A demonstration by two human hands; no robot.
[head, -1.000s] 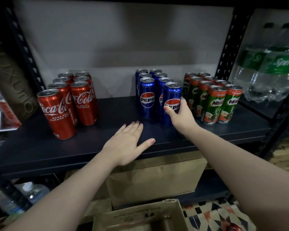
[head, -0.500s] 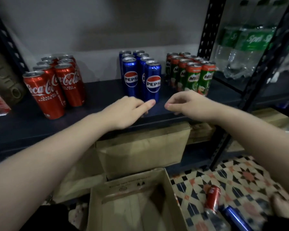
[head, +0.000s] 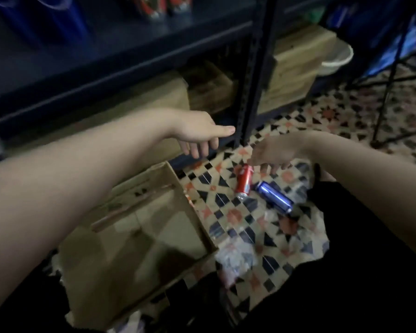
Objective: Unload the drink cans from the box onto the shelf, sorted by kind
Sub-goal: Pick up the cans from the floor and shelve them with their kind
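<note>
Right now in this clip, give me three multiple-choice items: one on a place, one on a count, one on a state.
1. Where do the loose cans lie?
A. on the tiled floor
B. in the box
C. in a hand

2. How many cans lie there?
A. one
B. two
C. four

3. What does the right hand hold?
A. a blue can
B. a bottle
C. nothing

Key: 1 A, the red can and blue can lie on tiles beside the box; 2 B, one red, one blue; 3 C, its fingers hang above the red can, empty.
</note>
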